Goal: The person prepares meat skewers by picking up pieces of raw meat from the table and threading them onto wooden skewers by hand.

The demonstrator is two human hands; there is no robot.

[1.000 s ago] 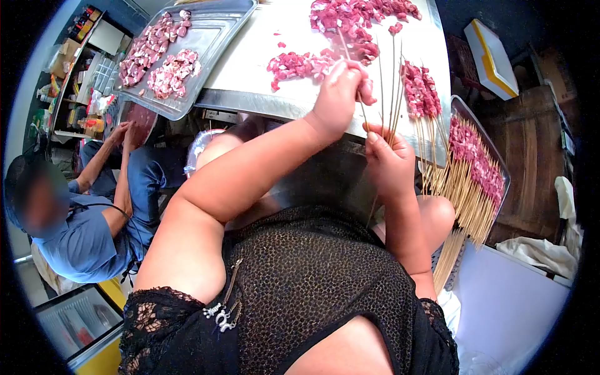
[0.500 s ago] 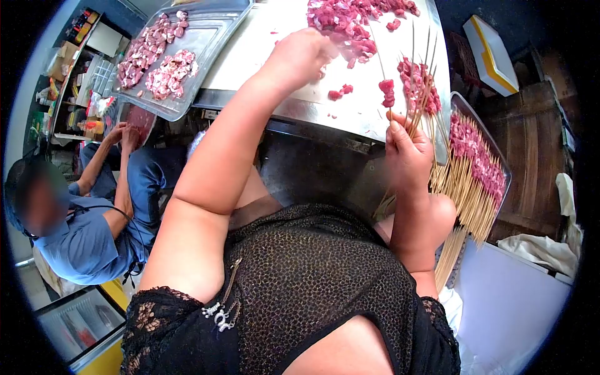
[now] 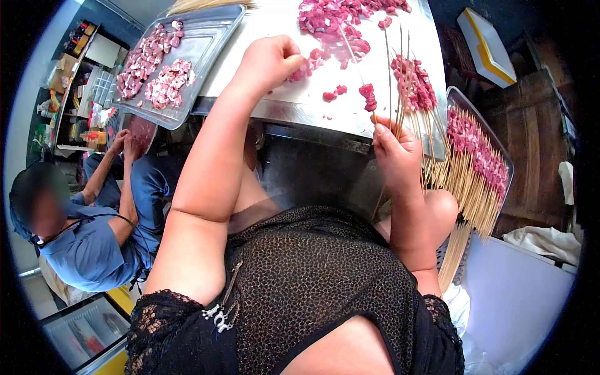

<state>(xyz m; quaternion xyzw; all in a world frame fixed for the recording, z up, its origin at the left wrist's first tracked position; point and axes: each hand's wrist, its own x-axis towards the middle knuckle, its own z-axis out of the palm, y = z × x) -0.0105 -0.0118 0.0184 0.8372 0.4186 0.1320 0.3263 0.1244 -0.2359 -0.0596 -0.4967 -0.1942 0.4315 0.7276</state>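
My right hand (image 3: 398, 149) grips several thin bamboo skewers near the front edge of the white table. One skewer leans up and left, with a few red meat chunks (image 3: 368, 97) threaded low on it, just above my thumb; the others rise bare from my grip. My left hand (image 3: 269, 61) is curled closed over the table, farther left. Pink meat (image 3: 304, 70) lies against its thumb and fingertips; whether the fingers pinch a piece is hidden. Beyond it spreads a pile of cut raw meat (image 3: 331, 19). Loose bits (image 3: 334, 94) sit between my hands.
Loaded skewers (image 3: 414, 84) lie at the table's right edge. A tray of finished skewers (image 3: 478, 150) stands to the right, sticks pointing toward me. On the left, a metal tray (image 3: 212, 53) holds two meat heaps. A person in blue (image 3: 94, 250) sits at left, hands on a reddish bag.
My left hand has drawn left and closed from a blurred position by the meat pile. My right hand has shifted slightly left with the skewers. The whole view has turned a little.
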